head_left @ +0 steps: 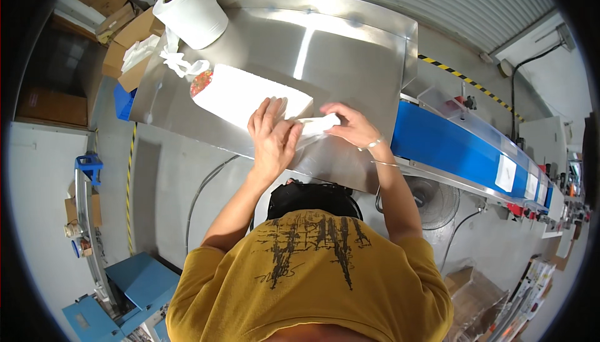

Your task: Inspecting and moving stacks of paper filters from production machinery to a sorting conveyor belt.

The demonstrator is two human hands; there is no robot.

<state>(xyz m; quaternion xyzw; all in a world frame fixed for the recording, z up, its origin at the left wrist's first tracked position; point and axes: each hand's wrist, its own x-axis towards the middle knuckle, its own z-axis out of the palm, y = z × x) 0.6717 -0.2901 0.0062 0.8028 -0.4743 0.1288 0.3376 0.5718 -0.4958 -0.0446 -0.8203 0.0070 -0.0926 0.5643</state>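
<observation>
A long white block-shaped pack [244, 95] lies slantwise on the steel table, with a red, multicoloured patterned patch [202, 83] at its far left end. My left hand [270, 134] rests on the near right part of the pack, its fingers stretched out over the top and its thumb pointing to the right. My right hand [353, 128], just off the pack's right end, pinches a twisted white film-like strip [319, 123]. Thin translucent material hangs below the strip, between the hands. Whether my left thumb touches the strip is hard to make out.
A big white roll [195, 17] stands at the table's back left, with loose white strips [178, 62] beside it. The steel table [262, 36] has a raised back edge. On the right runs a blue conveyor belt [437, 133]. Cardboard boxes [128, 48] are at the left.
</observation>
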